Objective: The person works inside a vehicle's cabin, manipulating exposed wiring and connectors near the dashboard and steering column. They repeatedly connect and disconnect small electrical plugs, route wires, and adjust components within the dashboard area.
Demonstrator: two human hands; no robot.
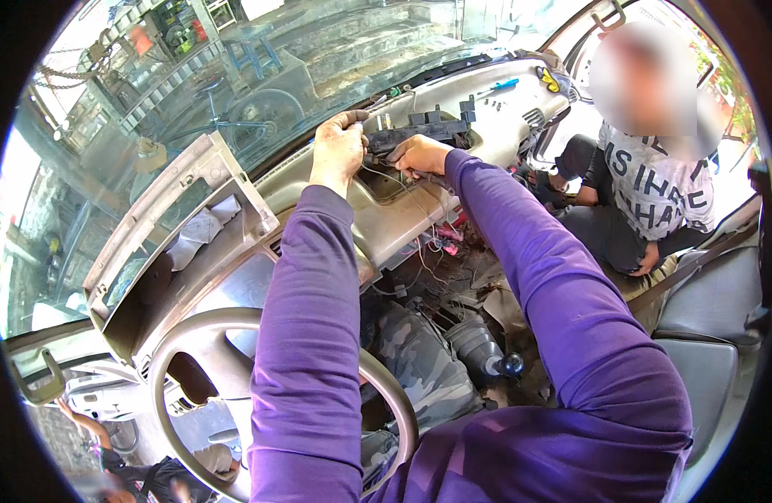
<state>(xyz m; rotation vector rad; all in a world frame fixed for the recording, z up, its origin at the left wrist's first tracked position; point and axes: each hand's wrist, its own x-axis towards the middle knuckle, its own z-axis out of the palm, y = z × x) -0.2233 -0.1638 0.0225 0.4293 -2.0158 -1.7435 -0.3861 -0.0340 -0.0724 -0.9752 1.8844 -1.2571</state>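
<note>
Both my arms, in purple sleeves, reach forward over the steering wheel (208, 321) to the middle of the dashboard (386, 220). My left hand (339, 149) is closed near the windshield's lower edge; what its fingers hold is hidden. Just right of it, my right hand (421, 157) is closed in a pinch at the near side of a long black plastic part (419, 130) with upright tabs. Whatever lies between the right fingers is too small to make out. Thin loose wires (425, 267) hang from the opening below my hands toward the floor.
A removed beige trim panel (176, 222) leans at the left against the windshield. A blue-handled screwdriver (503, 85) and a yellow-black butterfly-shaped thing (548, 80) lie on the dash. The gear lever (509, 365) stands below. One person (654, 180) sits right; another (163, 478) is outside, lower left.
</note>
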